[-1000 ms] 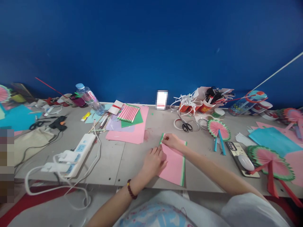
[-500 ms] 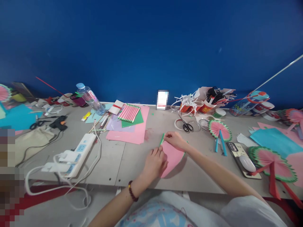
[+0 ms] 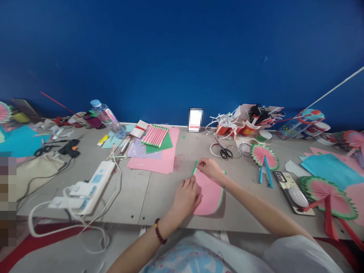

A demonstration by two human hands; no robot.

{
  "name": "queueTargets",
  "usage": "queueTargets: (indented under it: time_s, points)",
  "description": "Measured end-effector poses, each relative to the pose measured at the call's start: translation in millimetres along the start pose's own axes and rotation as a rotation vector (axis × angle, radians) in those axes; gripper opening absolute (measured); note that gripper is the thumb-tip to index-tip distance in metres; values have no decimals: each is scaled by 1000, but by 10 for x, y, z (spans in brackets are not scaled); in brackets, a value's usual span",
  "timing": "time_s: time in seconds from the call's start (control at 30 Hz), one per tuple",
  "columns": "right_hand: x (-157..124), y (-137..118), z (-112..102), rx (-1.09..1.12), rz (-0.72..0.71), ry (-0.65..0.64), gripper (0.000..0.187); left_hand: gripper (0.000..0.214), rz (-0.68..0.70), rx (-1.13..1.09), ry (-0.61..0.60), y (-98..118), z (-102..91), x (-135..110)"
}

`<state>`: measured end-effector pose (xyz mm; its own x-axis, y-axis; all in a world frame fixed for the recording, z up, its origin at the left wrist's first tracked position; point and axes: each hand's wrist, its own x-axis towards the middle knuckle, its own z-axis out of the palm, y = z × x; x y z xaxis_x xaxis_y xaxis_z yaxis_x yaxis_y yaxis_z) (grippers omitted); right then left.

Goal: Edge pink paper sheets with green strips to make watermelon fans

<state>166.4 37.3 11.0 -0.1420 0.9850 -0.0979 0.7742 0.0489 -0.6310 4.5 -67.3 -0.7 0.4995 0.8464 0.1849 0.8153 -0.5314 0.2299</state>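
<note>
A pink paper sheet with green edges [image 3: 211, 193] lies on the grey table [image 3: 148, 189] near its front edge. Its near end curls up off the surface. My left hand [image 3: 186, 197] is closed on the sheet's left side, fingers pinched at a narrow fold. My right hand [image 3: 209, 168] pinches the far left corner of the same sheet, where a green strip stands up. A beaded bracelet sits on my left wrist.
Black scissors [image 3: 224, 152], finished pink paper fans [image 3: 264, 156], a phone with a mouse on it [image 3: 294, 187], paper cups [image 3: 244, 127], stacked coloured paper [image 3: 155, 151], a water bottle [image 3: 108, 118], a white power strip [image 3: 91, 182] and a glue gun [image 3: 69, 148] surround the work spot.
The pink sheet, flat a second ago, lifted and curled at its near end, then settled lower again. Both hands stay pinched on its left edge.
</note>
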Motion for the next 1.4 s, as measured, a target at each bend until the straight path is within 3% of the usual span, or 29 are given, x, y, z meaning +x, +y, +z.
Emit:
queueTargets:
  time_s: [0.43,0.57,0.7,0.8,1.03,1.4]
  points:
    - [9,82,36,-41,-45,73,7,36,3,-3,-18,5,-26,-2]
    - [-210,96,82,-144,-289,101,21,32,-5,-30,-1,8,-37,1]
    - [-466,160,98,-343,-594,42,35,30,-1,-27,-7,11,-50,5]
    - [-566,203,78,-431,-697,10,44,33,4,-17,-1,12,-47,5]
    - [-493,237,61,-491,-693,-7,48,31,-4,10,-12,25,-46,1]
    - [-410,280,66,-447,-565,23,51,25,-28,-37,2,32,-37,-14]
